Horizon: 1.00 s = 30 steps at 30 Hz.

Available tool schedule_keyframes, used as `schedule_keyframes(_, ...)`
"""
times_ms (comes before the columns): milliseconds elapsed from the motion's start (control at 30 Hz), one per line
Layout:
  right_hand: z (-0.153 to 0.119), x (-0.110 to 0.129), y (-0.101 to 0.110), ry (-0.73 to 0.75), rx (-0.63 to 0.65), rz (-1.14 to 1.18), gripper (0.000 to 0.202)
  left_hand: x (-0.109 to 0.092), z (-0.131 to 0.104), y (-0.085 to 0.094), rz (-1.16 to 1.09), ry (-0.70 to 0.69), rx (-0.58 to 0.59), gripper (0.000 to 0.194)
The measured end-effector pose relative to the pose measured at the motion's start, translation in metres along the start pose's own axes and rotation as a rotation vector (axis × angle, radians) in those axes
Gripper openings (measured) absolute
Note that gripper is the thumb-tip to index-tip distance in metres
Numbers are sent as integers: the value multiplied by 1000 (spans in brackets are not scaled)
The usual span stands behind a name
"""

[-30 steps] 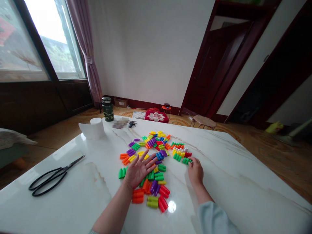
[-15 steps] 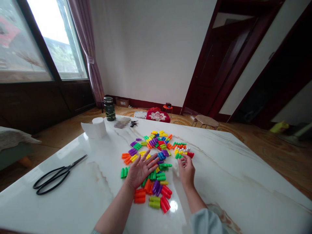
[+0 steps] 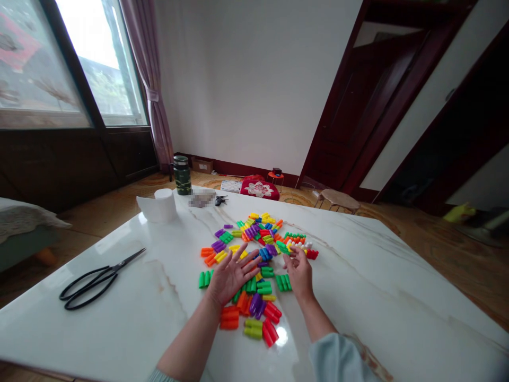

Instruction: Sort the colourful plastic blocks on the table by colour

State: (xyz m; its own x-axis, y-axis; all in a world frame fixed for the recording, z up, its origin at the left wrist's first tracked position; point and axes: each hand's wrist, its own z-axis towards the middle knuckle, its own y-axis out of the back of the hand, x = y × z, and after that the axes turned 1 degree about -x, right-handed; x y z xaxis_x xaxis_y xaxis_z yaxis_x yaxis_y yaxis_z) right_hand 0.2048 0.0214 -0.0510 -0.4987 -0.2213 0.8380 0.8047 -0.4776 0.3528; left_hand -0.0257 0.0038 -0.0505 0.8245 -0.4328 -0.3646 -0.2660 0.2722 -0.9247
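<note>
My left hand [image 3: 233, 276] is open, palm up and fingers spread, above a pile of bullet-shaped plastic blocks. At the right side of the pile, my right hand [image 3: 301, 273] has its thumb and fingers pinched at the end of a green block [image 3: 282, 247]. Just below these fingers, another green block [image 3: 283, 283] lies on the table. Orange [image 3: 229, 317], purple [image 3: 257, 305] and red [image 3: 270, 332] blocks lie nearest to me. Beyond my right fingers, rows of small coloured pieces [image 3: 295, 238] stand close together. Part of the pile is hidden under my left hand.
Black-handled scissors [image 3: 101, 278] lie at left on the white marbled table [image 3: 377, 297]. Toward the back left stand a white paper roll [image 3: 164, 204] and a camouflage flask [image 3: 182, 176]. Keys [image 3: 220, 200] lie beside a blurred item. A stool [image 3: 339, 198] is beyond the far edge.
My right hand has shifted slightly left, to a green block. One green block now lies flat below it, right of the pile. My left hand stays spread; the view has shifted a little.
</note>
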Motion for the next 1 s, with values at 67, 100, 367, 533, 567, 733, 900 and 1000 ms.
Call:
schedule_keyframes(67, -2, 4, 3, 59, 17, 46, 45, 0, 0, 1, -1, 0, -3, 67)
schedule_keyframes(100, -5, 2, 4, 98, 15, 7, 42, 1, 0, 2, 1, -1, -7, 68)
schedule_keyframes(367, -75, -22, -21, 209, 11, -139, 32, 1, 3, 8, 53, -14, 7, 65)
schedule_keyframes(533, -80, 3, -16, 244, 141, -83, 33, 1, 2, 7, 75, -61, 6, 53)
schedule_keyframes(567, -73, 2, -6, 291, 185, -118, 31, 1, 2, 7, 81, -64, 2, 50)
schedule_keyframes(733, -45, -24, 42, 441, 570, -416, 42, 2, -2, 1, 161, -58, -69, 42)
schedule_keyframes(900, -48, -31, 47, 463, 616, -515, 46, -6, 26, -36, 631, 20, -166, 39)
schedule_keyframes(1000, -50, -27, 47, 456, 619, -525, 46, -17, 76, -51, 1407, -13, -158, 39)
